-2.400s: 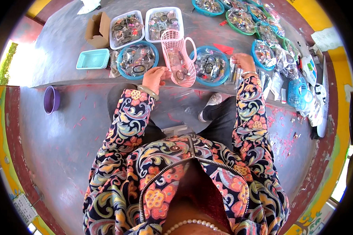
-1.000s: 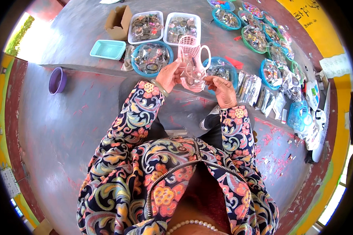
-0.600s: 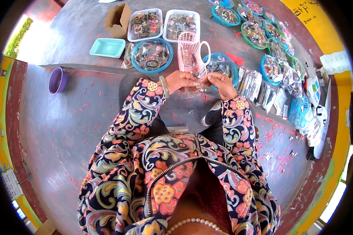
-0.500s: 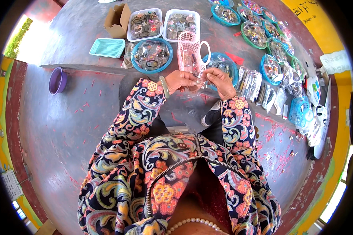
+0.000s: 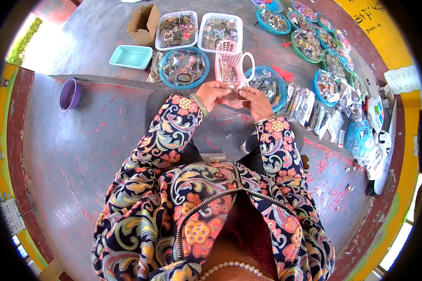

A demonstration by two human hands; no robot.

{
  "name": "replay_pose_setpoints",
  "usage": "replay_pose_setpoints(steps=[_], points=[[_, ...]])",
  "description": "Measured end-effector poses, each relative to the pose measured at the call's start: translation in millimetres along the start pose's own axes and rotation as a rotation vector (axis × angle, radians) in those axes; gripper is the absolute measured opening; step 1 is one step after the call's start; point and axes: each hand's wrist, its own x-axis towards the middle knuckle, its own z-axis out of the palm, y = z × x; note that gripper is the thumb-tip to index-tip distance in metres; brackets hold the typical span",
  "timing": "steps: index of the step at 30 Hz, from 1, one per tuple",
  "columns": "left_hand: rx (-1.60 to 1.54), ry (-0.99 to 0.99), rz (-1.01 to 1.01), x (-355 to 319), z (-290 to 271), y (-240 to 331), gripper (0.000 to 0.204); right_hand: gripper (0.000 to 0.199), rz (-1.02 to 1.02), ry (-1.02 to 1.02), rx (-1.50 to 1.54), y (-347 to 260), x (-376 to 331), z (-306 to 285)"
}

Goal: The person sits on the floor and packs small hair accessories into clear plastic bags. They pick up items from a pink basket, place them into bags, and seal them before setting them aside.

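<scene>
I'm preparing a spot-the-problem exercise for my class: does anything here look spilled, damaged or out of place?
Yes: thin red scraps lie scattered on the grey floor, most thickly at the right, looking like unswept litter. Nothing looks spilled around the clear packet in the left hand and right hand.

Shows a pale-pink, latticed, loop-handled plastic basket [image 5: 221,66], a turquoise, rectangular plastic basket [image 5: 131,57], a purple, round plastic tub [image 5: 66,94] and a brown, square-cornered cardboard box [image 5: 144,31]. Spreads a coral, yellow and pale-green floral scroll pattern across a dark, long-sleeved cloth jacket [image 5: 198,199].
</scene>
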Motion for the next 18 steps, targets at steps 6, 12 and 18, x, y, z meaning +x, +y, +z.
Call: replay_pose_setpoints(steps=[6, 12, 18], points=[[-0.055, -0.007, -0.007, 5.0, -4.6, -7.3, 0.014, 0.015, 0.003, 0.003, -0.029, 5.0, 4.1, -7.4], [-0.059, 0.021, 0.010, 5.9, -3.9, -8.6, 0.014, 0.014, 0.021, -0.038, -0.001, -1.6, -0.8, 0.3], [0.010, 0.081, -0.018, 0.3, 1.9, -2.2, 0.014, 0.012, 0.050, -0.047, 0.028, -2.3, -2.0, -0.2]])
